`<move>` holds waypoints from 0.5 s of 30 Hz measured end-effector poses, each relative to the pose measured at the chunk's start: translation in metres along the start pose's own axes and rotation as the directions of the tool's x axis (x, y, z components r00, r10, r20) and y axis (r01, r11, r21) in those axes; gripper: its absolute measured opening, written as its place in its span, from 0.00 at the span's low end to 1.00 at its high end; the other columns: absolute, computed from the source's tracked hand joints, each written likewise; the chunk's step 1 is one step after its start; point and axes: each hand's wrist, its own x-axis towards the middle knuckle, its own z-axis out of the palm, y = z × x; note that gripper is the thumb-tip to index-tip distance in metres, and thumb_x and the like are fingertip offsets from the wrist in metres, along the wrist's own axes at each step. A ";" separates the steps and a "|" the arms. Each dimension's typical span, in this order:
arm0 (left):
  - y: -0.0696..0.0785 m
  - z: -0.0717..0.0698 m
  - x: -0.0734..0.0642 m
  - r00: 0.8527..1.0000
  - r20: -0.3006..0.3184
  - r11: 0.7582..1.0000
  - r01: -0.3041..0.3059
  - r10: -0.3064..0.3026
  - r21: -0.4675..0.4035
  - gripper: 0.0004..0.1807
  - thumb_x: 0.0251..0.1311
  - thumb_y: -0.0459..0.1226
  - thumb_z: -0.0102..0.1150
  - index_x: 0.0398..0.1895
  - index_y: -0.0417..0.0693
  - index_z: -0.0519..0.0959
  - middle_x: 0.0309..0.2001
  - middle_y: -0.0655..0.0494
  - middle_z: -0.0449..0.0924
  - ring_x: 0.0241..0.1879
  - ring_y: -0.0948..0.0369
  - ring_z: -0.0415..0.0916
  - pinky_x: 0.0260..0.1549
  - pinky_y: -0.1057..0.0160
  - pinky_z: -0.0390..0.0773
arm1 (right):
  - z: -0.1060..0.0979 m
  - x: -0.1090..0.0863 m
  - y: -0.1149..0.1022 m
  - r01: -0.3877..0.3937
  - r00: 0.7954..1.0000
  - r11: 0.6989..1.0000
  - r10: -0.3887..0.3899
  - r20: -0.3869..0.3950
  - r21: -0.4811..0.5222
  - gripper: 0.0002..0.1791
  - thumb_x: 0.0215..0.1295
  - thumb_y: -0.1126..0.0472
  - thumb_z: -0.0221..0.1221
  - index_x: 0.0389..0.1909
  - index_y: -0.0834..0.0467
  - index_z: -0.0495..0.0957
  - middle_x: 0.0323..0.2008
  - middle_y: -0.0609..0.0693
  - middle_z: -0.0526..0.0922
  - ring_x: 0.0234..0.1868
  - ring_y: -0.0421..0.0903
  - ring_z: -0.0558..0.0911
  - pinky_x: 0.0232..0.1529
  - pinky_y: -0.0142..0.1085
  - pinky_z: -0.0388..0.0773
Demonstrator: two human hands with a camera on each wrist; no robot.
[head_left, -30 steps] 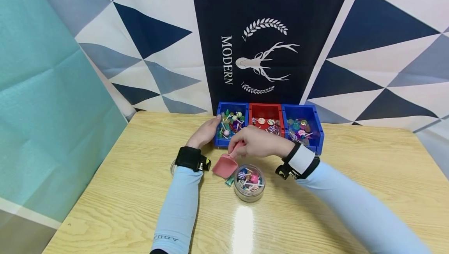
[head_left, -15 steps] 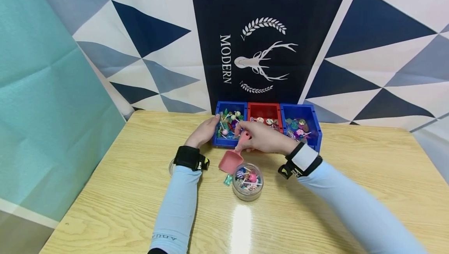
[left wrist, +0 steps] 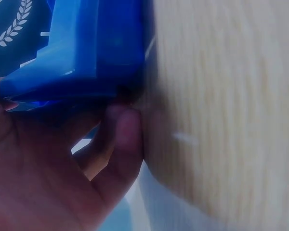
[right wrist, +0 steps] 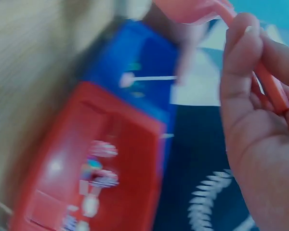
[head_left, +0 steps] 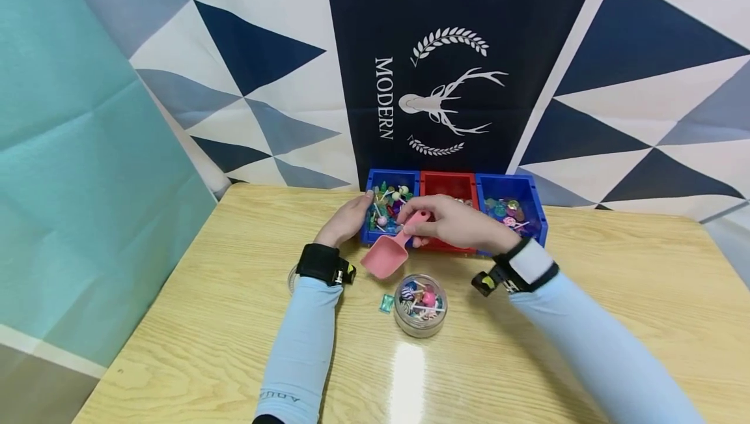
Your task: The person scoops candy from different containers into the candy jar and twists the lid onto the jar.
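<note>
My right hand [head_left: 454, 222] pinches the handle of a pink scoop [head_left: 385, 256]. The scoop's pan hangs above the table, just in front of the left blue bin [head_left: 375, 240], and looks bare. In the right wrist view the thumb and fingers wrap the pink handle [right wrist: 272, 89]. My left hand [head_left: 346, 221] grips the left side of that blue bin, thumb at its rim. The left wrist view shows curled fingers against the bin's lower edge [left wrist: 70, 79]. Nearer stands a clear round jar [head_left: 420, 326] with lollipops inside. A green wrapped candy [head_left: 387, 303] lies left of the jar.
Beside the left bin stand a red bin [head_left: 448, 183] and another blue bin [head_left: 540, 225], both holding candies and lollipops. A clear round rim [head_left: 291, 279] shows partly behind my left wrist. The patterned cloth [head_left: 281, 53] hangs right behind the bins.
My right hand has moved back and to the right, lifting the pink scoop away from the jar and the green candy. The left hand stays on the bin.
</note>
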 end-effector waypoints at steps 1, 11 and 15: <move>0.000 0.001 0.000 1.000 0.002 1.000 -0.004 0.004 -0.001 0.36 0.78 0.58 0.26 0.75 0.45 0.63 0.65 0.44 0.71 0.65 0.50 0.68 0.68 0.49 0.59 | -0.001 -0.008 -0.004 0.023 0.999 1.000 -0.024 -0.029 -0.019 0.07 0.73 0.59 0.58 0.48 0.54 0.80 0.33 0.49 0.84 0.35 0.52 0.83 0.37 0.38 0.78; 0.001 -0.002 0.002 1.000 -0.007 1.000 0.010 -0.010 0.023 0.37 0.77 0.59 0.26 0.76 0.46 0.61 0.68 0.44 0.68 0.67 0.50 0.63 0.70 0.48 0.55 | 0.018 -0.025 -0.032 0.236 0.970 0.914 -0.240 0.029 -0.330 0.03 0.67 0.59 0.65 0.35 0.49 0.79 0.31 0.40 0.78 0.33 0.40 0.77 0.36 0.36 0.76; 0.001 -0.001 0.000 1.000 -0.006 1.000 -0.001 0.001 0.018 0.36 0.78 0.58 0.26 0.73 0.45 0.65 0.64 0.45 0.71 0.62 0.51 0.67 0.68 0.49 0.59 | 0.036 -0.003 -0.029 0.268 0.963 0.887 -0.261 0.071 -0.376 0.10 0.67 0.63 0.64 0.31 0.51 0.73 0.27 0.42 0.71 0.29 0.40 0.72 0.32 0.35 0.71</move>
